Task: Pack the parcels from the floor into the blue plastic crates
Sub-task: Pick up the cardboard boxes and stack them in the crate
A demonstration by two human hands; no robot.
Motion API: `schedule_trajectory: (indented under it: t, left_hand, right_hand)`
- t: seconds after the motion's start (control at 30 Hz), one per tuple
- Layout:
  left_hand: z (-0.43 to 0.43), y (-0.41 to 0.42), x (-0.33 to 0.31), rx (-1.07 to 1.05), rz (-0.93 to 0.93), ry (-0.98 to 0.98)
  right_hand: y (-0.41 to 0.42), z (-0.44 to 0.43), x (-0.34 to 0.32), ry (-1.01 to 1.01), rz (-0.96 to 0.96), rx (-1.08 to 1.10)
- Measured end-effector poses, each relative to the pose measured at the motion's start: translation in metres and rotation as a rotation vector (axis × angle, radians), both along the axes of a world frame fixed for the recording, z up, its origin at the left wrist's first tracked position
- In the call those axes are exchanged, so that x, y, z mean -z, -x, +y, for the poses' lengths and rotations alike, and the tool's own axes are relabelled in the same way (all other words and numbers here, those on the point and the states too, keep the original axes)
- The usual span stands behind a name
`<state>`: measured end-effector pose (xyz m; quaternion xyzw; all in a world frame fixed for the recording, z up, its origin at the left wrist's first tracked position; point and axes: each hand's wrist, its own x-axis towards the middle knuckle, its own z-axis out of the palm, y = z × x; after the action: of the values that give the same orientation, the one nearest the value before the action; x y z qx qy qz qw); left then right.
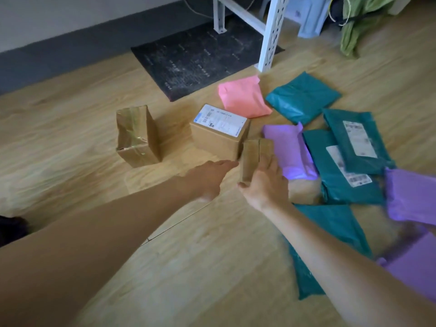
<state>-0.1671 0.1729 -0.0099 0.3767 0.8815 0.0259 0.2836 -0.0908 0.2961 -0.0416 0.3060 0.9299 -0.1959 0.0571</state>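
Forearms are stretching over the floor (188, 267): my right grip (264, 185) is clasping the small brown box (253, 156) beside the purple mailer (290, 152), left grip (210, 178) is reaching flat-fingered to steady it (crates unseen).

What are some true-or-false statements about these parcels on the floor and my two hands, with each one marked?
1. The right hand grips the small plain brown cardboard box. True.
2. The left hand holds the pink plastic mailer bag. False: that bag lies untouched on the wooden floor, and the left hand holds nothing, its fingers straight.
3. A white shipping label sits on top of the larger brown cardboard box. True.
4. A blue plastic crate stands beside the tape-wrapped cardboard box. False: no crate is in view.
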Motion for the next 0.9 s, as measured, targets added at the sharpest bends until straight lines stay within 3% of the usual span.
schedule_trajectory:
  t: [0.17,0.43,0.63,0.9]
  left_hand:
    - [0.011,0.004,0.022,0.001,-0.077,-0.012]
    - [0.016,0.004,0.030,-0.013,-0.093,-0.068]
    - [0.005,0.004,0.018,0.042,0.051,-0.127]
    - [-0.023,-0.001,-0.019,0.209,0.148,-0.077]
  right_hand:
    - [0.023,0.000,0.029,0.088,0.093,0.263]
    - [0.019,0.005,0.034,0.074,0.161,0.302]
    - [-0.021,-0.004,0.024,0.064,0.221,0.176]
    - [-0.059,-0.022,-0.018,0.144,0.304,-0.223]
